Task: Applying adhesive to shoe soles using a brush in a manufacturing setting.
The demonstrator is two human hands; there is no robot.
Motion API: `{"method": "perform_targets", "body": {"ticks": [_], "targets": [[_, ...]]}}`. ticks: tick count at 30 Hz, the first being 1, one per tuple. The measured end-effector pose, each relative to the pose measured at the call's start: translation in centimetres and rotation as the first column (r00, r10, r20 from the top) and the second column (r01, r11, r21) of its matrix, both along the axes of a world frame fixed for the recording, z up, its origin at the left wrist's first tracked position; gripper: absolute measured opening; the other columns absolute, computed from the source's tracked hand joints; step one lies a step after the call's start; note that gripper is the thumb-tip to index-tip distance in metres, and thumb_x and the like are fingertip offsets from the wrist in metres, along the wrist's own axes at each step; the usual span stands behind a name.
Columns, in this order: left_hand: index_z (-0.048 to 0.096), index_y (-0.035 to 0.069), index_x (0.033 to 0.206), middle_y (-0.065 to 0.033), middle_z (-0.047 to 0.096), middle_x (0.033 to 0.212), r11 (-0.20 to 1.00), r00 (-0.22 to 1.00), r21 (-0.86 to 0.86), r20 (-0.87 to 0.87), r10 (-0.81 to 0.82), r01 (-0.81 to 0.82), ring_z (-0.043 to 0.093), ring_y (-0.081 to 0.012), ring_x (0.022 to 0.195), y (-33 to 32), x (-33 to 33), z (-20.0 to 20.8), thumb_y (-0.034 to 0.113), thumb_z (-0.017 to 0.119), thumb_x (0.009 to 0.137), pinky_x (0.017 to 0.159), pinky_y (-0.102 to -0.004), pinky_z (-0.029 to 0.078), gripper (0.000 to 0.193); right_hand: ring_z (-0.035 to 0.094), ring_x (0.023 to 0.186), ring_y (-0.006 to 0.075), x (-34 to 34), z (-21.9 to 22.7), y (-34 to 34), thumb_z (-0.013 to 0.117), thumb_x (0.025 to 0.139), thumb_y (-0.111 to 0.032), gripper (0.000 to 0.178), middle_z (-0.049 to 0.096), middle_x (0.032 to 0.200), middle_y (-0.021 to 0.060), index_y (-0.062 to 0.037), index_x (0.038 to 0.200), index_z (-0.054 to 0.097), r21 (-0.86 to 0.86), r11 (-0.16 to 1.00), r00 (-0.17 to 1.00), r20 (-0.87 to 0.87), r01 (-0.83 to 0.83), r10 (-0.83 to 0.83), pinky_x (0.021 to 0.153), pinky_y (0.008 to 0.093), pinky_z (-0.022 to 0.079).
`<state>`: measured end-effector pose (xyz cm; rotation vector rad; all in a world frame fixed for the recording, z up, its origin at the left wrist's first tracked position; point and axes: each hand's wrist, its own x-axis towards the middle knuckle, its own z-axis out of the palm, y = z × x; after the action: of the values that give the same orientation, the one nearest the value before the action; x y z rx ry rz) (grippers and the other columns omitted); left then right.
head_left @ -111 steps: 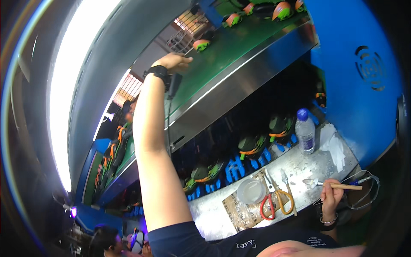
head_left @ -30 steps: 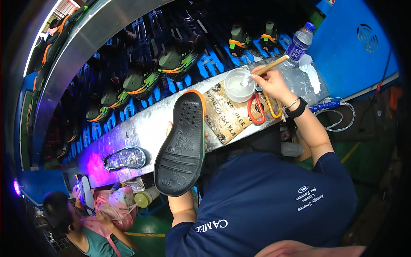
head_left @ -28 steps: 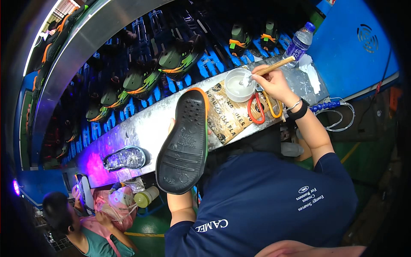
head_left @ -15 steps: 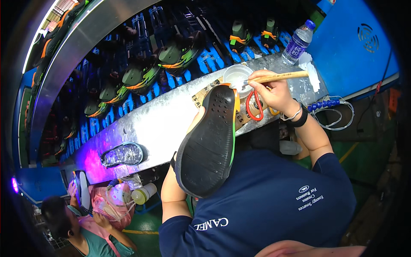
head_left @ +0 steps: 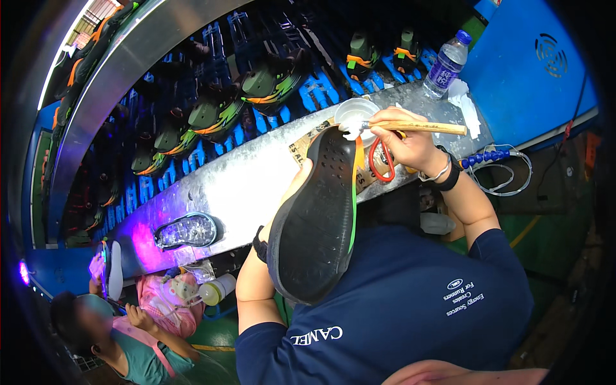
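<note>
My left hand (head_left: 297, 185) grips a shoe (head_left: 313, 218) from its far left side, with most of the fingers hidden behind it. The shoe's black underside faces up, with small holes near its far end and an orange and green edge on the right. Between the closed fingers of my right hand (head_left: 405, 142) is a brush (head_left: 431, 127) with a wooden handle. Its white, wet-looking bristles lie at the far end of the shoe, seemingly touching the edge. Just beyond them stands a whitish bowl (head_left: 357, 108). Under my right hand lies a red loop (head_left: 382, 162).
A metal bench (head_left: 256, 151) runs across, bearing a shoe mould-like tray (head_left: 186, 231) at left and a water bottle (head_left: 445, 65) at right. Behind it, several shoes (head_left: 213, 114) stand on blue racks. At lower left a co-worker (head_left: 138, 343) holds a light sole (head_left: 114, 269).
The brush has moved left, from beside the bowl to the shoe's far end. The shoe has shifted slightly. The racked shoes have moved a little right, and the co-worker's sole has moved up and left.
</note>
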<state>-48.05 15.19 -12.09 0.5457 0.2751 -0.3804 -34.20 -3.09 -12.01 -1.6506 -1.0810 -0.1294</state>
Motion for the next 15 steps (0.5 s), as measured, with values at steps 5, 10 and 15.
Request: {"method": "perform_targets", "body": {"ticks": [5, 10, 15], "targets": [[0.044, 0.002, 0.113, -0.0104, 0.057, 0.091, 0.992, 1.0, 0.123, 0.017, -0.005, 0.003, 0.057, -0.0152, 0.072, 0.2, -0.1, 0.7, 0.042, 0.038, 0.088, 0.063, -0.0244, 0.049, 0.047, 0.055, 0.067, 0.0133, -0.3, -0.5, -1.0, 0.058, 0.073, 0.003, 0.01, 0.059, 0.079, 0.0097, 0.0027, 0.083, 0.058, -0.003, 1.0, 0.999, 0.013, 0.031, -0.031, 0.06, 0.0233, 0.044], [0.04, 0.004, 0.117, -0.0055, 0.054, 0.095, 0.924, 0.994, 0.383, 0.102, -0.027, -0.014, 0.054, -0.0103, 0.077, 0.3, -0.3, 1.1, 0.041, 0.038, 0.088, 0.067, -0.0229, 0.047, 0.046, 0.055, 0.066, 0.0122, -1.6, -0.7, -1.3, 0.058, 0.073, 0.001, 0.009, 0.059, 0.076, 0.0077, 0.0014, 0.082, 0.058, 0.019, 1.0, 0.998, -0.063, 0.003, -0.001, 0.058, 0.0231, 0.043], [0.048, 0.003, 0.112, -0.0062, 0.057, 0.092, 0.866, 0.988, 0.487, 0.15, 0.049, -0.116, 0.056, -0.0104, 0.077, -0.1, 0.3, 1.1, 0.035, 0.038, 0.09, 0.068, -0.0226, 0.046, 0.04, 0.055, 0.066, 0.0116, -2.9, -0.6, -1.5, 0.059, 0.073, 0.001, 0.007, 0.058, 0.077, 0.0075, 0.001, 0.08, 0.058, 0.025, 0.999, 0.969, -0.241, -0.046, 0.051, 0.059, 0.0226, 0.043]]}}
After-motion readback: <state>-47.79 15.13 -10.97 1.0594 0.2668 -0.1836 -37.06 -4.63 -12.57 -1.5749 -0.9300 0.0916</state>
